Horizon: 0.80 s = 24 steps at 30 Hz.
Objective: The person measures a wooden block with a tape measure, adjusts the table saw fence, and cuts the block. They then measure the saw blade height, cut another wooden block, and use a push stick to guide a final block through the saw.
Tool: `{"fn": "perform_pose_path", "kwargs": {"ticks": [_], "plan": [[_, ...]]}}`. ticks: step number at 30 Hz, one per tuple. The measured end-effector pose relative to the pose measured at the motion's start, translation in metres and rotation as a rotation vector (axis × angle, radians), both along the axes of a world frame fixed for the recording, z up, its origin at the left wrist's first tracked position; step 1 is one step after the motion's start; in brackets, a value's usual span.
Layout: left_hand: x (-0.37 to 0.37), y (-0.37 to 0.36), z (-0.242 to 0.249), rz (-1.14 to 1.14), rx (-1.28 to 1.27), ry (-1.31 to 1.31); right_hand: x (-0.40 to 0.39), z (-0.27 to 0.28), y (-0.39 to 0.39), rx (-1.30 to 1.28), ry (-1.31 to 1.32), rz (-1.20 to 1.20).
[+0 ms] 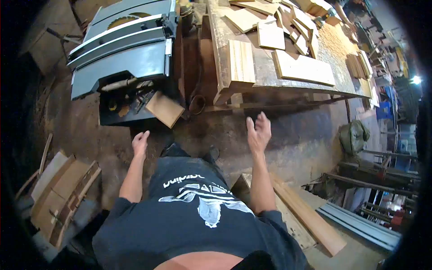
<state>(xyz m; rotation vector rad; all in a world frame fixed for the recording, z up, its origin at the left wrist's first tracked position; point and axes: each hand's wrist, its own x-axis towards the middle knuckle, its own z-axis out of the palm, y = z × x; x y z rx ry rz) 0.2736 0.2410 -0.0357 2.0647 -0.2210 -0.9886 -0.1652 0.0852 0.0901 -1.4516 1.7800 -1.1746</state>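
My left hand (140, 143) hangs in front of the table saw (126, 63), below its dark tool tray (112, 119). Its fingers are curled in, and nothing shows in them. A flat brown piece of wood (165, 109) lies tilted over the tray's corner, the thing nearest that hand. My right hand (259, 132) is raised before the workbench (265, 85), fingers apart and holding nothing. Close to it on the bench's front edge are a thick pale wood block (241, 63) and a wide light board (303, 67). Neither hand touches anything.
Wood offcuts (271, 36) and sawdust (335, 40) cover the bench's far side. Curved wooden pieces (63, 193) stand at lower left. A long plank (310, 216) lies at lower right, near metal rails (360, 225). A greenish sack (353, 137) sits right of the bench.
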Motion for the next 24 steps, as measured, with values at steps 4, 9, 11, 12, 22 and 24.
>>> {"fn": "perform_pose_path", "kwargs": {"ticks": [4, 9, 11, 12, 22, 24], "plan": [[0.104, 0.012, -0.071, -0.179, 0.118, -0.333, 0.066, 0.027, -0.075, -0.220, 0.486, -0.075], [0.205, -0.043, -0.079, -0.261, 0.454, -0.643, 0.129, 0.021, -0.119, -0.064, 0.714, -0.122], [0.249, -0.055, -0.129, -0.315, 0.569, -0.753, 0.141, 0.001, -0.126, 0.004, 0.728, -0.192], [0.274, -0.058, -0.163, -0.324, 0.619, -0.810, 0.149, 0.001, -0.132, -0.002, 0.760, -0.212], [0.338, -0.113, -0.178, -0.755, 0.585, -0.810, 0.167, -0.007, -0.129, 0.180, 0.465, -0.487], [0.345, -0.128, -0.149, -0.824, 0.625, -0.614, 0.162, -0.021, -0.133, 0.039, 0.459, -0.590]]}}
